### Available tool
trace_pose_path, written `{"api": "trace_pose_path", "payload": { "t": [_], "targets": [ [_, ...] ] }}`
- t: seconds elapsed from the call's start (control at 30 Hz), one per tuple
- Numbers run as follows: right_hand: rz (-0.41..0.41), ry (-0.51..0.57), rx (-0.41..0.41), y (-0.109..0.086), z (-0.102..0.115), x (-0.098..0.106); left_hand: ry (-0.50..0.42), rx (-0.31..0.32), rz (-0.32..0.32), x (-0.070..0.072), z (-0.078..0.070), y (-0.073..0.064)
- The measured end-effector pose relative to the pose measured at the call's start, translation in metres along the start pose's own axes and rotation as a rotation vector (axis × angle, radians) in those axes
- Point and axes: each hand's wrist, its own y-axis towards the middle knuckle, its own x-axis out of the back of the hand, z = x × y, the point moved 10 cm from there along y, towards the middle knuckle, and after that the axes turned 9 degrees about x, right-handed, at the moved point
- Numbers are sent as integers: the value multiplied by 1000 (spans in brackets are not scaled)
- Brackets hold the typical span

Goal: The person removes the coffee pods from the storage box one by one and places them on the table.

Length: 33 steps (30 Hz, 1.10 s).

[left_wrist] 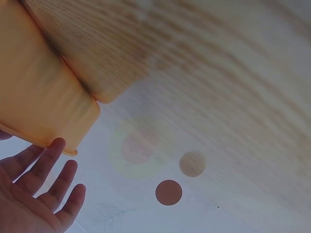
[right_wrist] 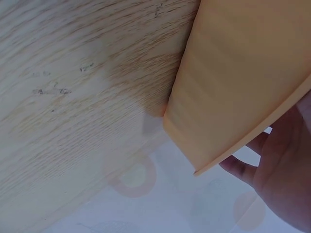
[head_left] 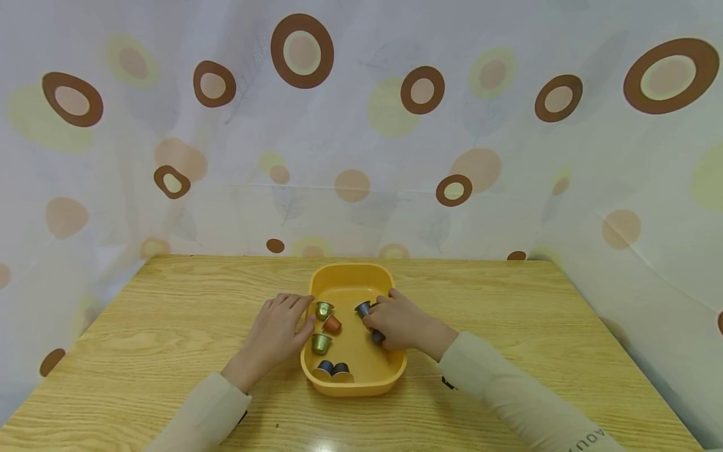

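A yellow-orange plastic tray (head_left: 356, 390) holds several coffee capsules. My left hand (head_left: 277, 336) is at its left side, fingertips touching the rim and thumb near the edge. In the left wrist view those fingers (left_wrist: 73, 170) look spread and fairly straight. Closest to them inside are a green capsule (head_left: 324, 310), an orange-brown capsule (head_left: 332, 324) and another green capsule (head_left: 321, 343). Reaching over the right rim, my right hand (head_left: 400, 320) has its fingers down among a blue-grey capsule (head_left: 363, 308) and a dark capsule (head_left: 378, 337). Whether it pinches either is hidden.
Two dark capsules, a blue one (head_left: 324, 369) and a black one (head_left: 341, 371), lie side by side at the tray's near left corner. The tray stands on a wood-grain table (head_left: 214, 301). A patterned cloth (head_left: 361, 125) hangs behind and along both sides.
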Motion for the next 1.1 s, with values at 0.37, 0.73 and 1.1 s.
{"api": "trace_pose_path", "payload": {
  "t": [0.37,0.73,1.1],
  "targets": [
    [42,-6,-33,1,-2,-3,0,1,2,0,0,0],
    [-32,-43,6,0,0,3,2,0,8,0,-1,0],
    [-122,-79,61,-5,1,17,-4,-2,5,0,-2,-1]
  ]
}}
